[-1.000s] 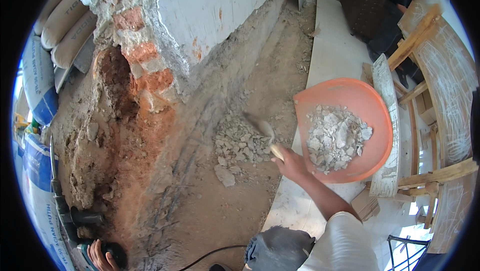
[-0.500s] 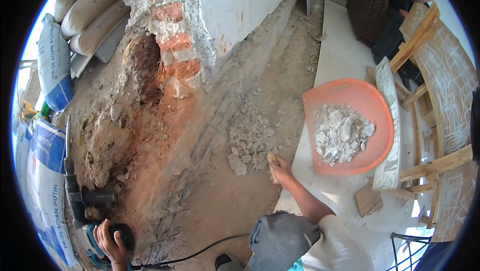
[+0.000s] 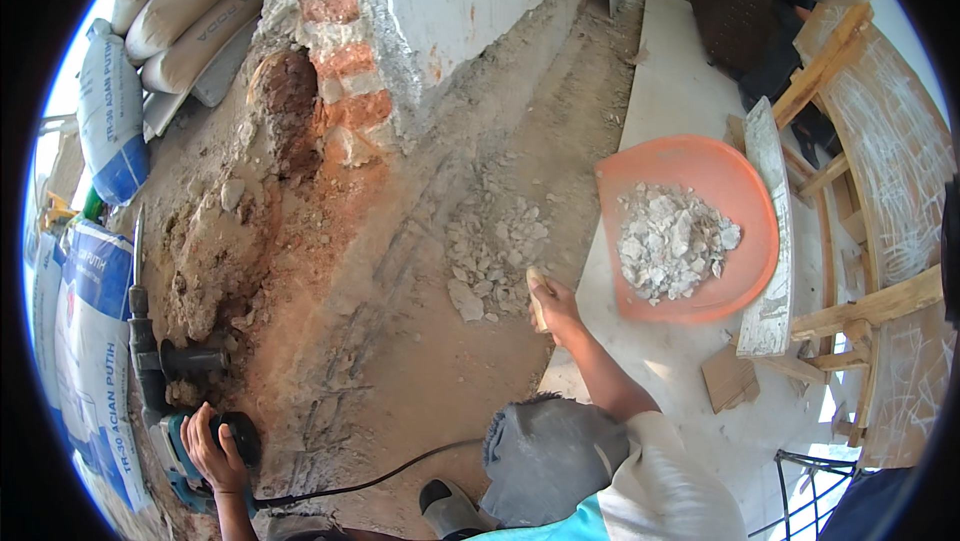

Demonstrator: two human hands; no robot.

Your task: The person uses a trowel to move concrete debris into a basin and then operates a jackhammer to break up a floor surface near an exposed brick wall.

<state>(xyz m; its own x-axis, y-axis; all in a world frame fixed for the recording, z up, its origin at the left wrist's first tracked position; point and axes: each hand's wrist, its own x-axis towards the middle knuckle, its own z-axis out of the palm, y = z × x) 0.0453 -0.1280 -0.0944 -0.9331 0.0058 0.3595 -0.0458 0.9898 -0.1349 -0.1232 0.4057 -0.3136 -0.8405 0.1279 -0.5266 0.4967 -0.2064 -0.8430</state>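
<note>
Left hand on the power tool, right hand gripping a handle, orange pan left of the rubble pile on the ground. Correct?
No, the head view shows the orange pan right of the rubble pile on the ground. The left hand is on the power tool and the right hand grips a handle.

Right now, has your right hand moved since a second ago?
Yes, the right hand has moved left, farther from the orange basin.

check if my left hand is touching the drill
Touching. The head view shows your left hand laid over the back end of the drill, with no gap between.
</note>
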